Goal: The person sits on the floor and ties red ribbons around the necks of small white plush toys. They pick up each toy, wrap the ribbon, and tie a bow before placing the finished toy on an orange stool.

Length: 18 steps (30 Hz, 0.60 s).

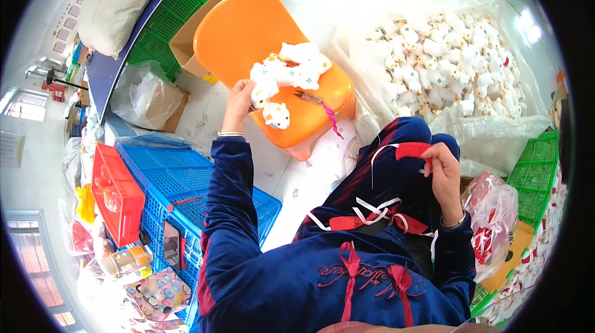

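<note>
My left hand (pixel 237 102) reaches over an orange plastic chair (pixel 245 26), its fingers closed on a small white plush toy (pixel 263 92) at the near end of a cluster. Another plush toy's head (pixel 276 115) lies beside it. More white plush toys (pixel 304 63) with tan and green marks are heaped on the seat. Small thread snips (pixel 308 96) with a pink cord (pixel 332 116) rest there too. Above my lap, my right hand (pixel 445 172) pinches a red fabric piece (pixel 411 150) with a white ribbon (pixel 375 158). Similar red pieces with white ribbons (pixel 365 216) lie across my lap.
A big clear plastic bag (pixel 496 138) full of white plush toys stands at the right. Left of me are blue crates (pixel 170 172), a red bin (pixel 121 200) and a phone (pixel 171 245). A bag of red pieces (pixel 489 209) and a green crate (pixel 538 169) sit at right.
</note>
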### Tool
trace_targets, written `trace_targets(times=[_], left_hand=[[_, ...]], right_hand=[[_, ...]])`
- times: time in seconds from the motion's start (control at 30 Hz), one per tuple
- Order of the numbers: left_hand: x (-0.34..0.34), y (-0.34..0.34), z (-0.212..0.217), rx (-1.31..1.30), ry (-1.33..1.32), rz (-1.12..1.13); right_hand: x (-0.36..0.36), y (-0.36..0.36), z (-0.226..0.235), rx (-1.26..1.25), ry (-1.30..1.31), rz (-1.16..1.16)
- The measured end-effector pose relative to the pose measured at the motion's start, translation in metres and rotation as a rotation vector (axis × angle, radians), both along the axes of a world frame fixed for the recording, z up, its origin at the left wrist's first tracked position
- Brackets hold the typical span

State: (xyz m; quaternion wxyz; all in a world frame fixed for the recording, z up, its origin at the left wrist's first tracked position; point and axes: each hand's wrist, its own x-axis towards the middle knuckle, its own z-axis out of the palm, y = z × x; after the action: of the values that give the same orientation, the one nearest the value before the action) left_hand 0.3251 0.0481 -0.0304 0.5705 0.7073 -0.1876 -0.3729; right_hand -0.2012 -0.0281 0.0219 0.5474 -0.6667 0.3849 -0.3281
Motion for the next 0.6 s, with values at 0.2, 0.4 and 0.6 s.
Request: trace_targets(times=[0.2, 0.4, 0.6], left_hand=[[-0.033, -0.003, 0.002, -0.137, -0.114, 0.078], [-0.040, -0.001, -0.016, -0.177, -0.425, 0.118], [-0.055, 0.002, 0.005, -0.195, -0.737, 0.113]], right_hand=[[0.128, -0.021, 0.036, -0.313, 0.147, 0.266], [0.249, -0.022, -0.004, -0.254, 0.018, 0.375], [0.310, -0.011, -0.027, -0.077, 0.064, 0.410]])
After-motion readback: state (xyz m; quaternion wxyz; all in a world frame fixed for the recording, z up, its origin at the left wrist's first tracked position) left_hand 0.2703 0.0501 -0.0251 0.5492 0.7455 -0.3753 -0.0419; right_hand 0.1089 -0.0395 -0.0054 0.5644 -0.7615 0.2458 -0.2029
